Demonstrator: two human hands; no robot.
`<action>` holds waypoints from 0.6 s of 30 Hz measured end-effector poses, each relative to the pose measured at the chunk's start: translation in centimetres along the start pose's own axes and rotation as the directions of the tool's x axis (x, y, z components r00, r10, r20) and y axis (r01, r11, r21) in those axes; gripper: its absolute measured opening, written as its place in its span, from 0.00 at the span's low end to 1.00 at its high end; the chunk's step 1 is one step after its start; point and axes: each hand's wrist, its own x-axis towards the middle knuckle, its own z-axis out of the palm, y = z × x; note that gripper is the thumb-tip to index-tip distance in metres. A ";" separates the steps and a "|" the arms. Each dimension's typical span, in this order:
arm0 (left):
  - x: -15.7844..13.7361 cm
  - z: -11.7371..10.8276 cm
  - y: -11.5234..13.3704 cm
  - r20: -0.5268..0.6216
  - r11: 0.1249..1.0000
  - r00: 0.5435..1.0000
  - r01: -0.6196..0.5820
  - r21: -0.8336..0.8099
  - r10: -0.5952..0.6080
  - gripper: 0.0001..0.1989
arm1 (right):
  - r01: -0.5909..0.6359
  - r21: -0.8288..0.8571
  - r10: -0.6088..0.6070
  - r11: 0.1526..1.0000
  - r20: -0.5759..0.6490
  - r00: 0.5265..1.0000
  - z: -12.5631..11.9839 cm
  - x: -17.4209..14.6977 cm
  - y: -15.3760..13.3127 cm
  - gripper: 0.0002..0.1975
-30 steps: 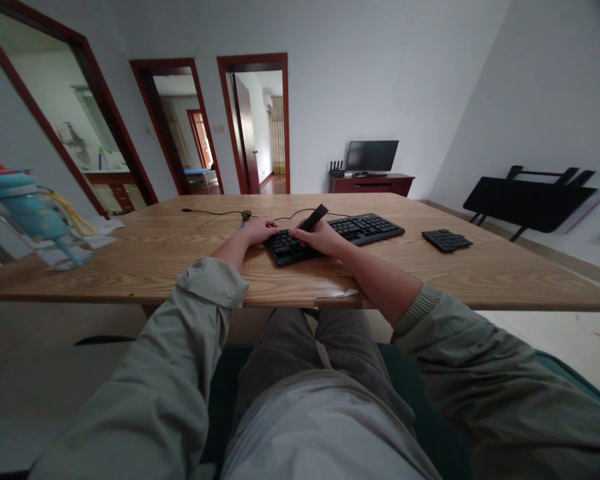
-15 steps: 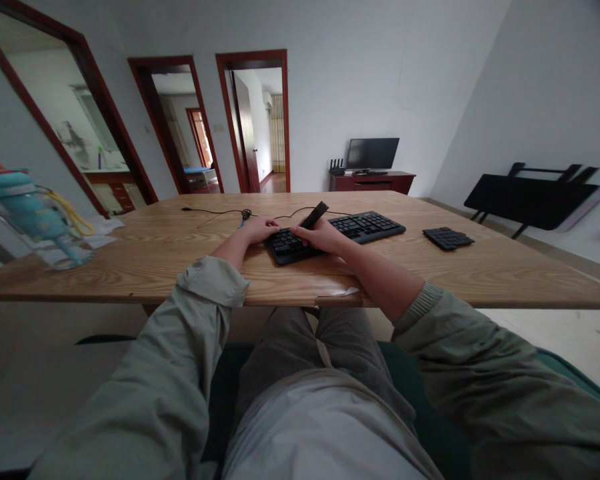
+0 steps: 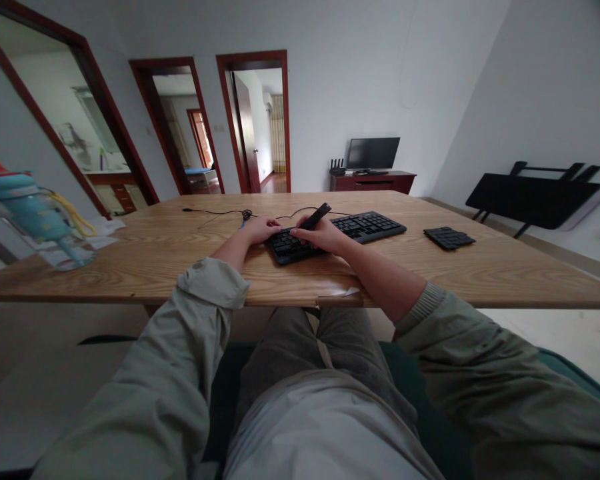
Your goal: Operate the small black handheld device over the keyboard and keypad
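Our right hand (image 3: 323,237) is clenched around a slim black bar-shaped tool (image 3: 315,217), which slants up and away from the grip over the near left end of a flat black computer keyboard (image 3: 340,235). Just beside it, our left hand (image 3: 261,230) rests on that keyboard's left edge, fingers curled; we cannot tell whether it grasps anything. Lying slantwise on the light wooden desk (image 3: 180,253), the keyboard has lettering too small to read. Farther right sits a small black keypad (image 3: 449,237). A thin black cable (image 3: 220,213) trails behind. Far left stands a clear bottle with a blue lid (image 3: 35,217).
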 end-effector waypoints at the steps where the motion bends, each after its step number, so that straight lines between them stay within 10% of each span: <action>1: 0.0 0.0 0.2 -0.033 1.000 0.999 -0.020 -0.021 0.019 0.18 | 0.002 0.020 -0.001 1.000 -0.018 1.000 -0.1 0.0 0.0 0.16; 18: -2.3 0.4 4.4 -0.036 0.943 0.980 -0.197 -0.268 0.194 0.26 | -0.132 0.296 0.199 0.946 -0.208 0.958 -1.5 0.7 0.5 0.11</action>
